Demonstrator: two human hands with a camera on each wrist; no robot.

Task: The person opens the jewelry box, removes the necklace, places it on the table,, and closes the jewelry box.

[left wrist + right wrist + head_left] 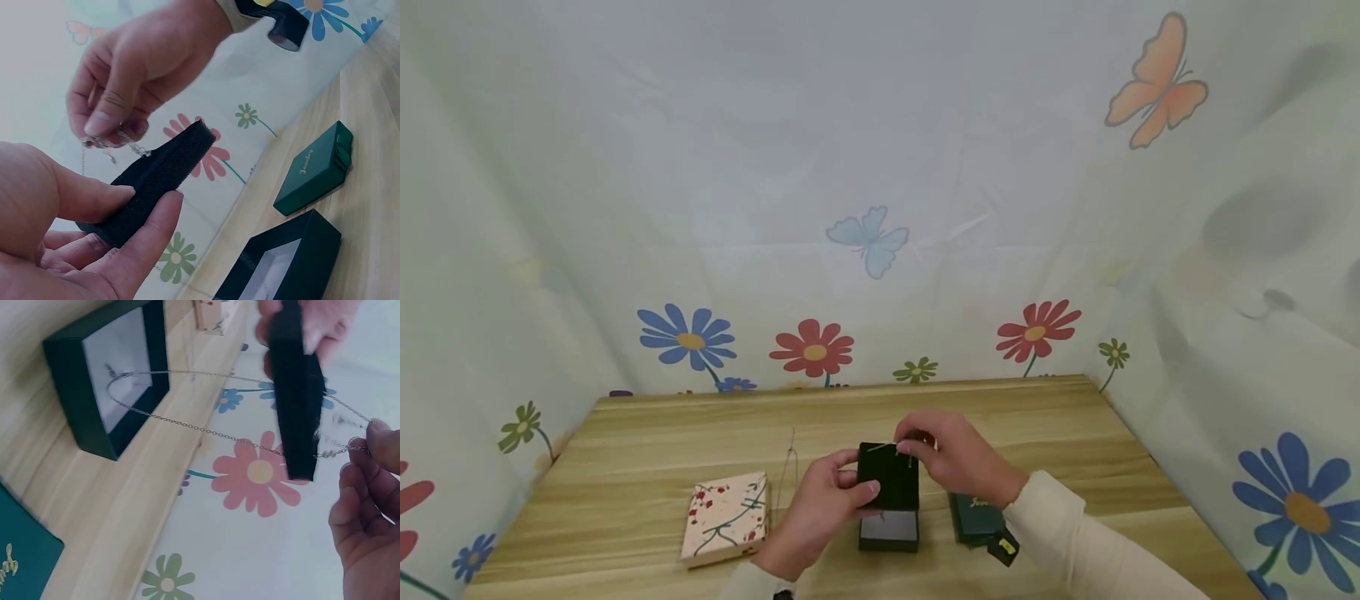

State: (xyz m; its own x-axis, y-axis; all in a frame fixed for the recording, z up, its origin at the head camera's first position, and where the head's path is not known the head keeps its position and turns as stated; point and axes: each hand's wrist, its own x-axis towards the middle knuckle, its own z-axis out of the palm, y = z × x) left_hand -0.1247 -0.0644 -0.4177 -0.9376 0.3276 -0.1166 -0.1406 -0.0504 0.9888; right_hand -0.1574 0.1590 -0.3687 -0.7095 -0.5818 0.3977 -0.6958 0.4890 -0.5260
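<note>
My left hand (pixel 823 504) pinches a black foam insert (pixel 156 172) between thumb and fingers, holding it tilted above the table. A thin silver chain necklace (pixel 203 429) with small sparkling pieces is pinched by the thumb and fingertips of my right hand (pixel 958 454), at the insert's upper edge. In the right wrist view the chain passes the insert, and its loop hangs down toward the dark green jewelry box base (pixel 100 422). That base stands below my hands, its pale inside showing. Whether the chain is fixed to the foam, I cannot tell.
To the right lies the green box lid (pixel 315 169) with gold lettering, partly under my right forearm in the head view. A floral-patterned box (pixel 726 517) sits left on the wooden table (pixel 700 425). Another thin chain (pixel 786 475) lies beside it. A flower-printed curtain (pixel 737 167) surrounds the table.
</note>
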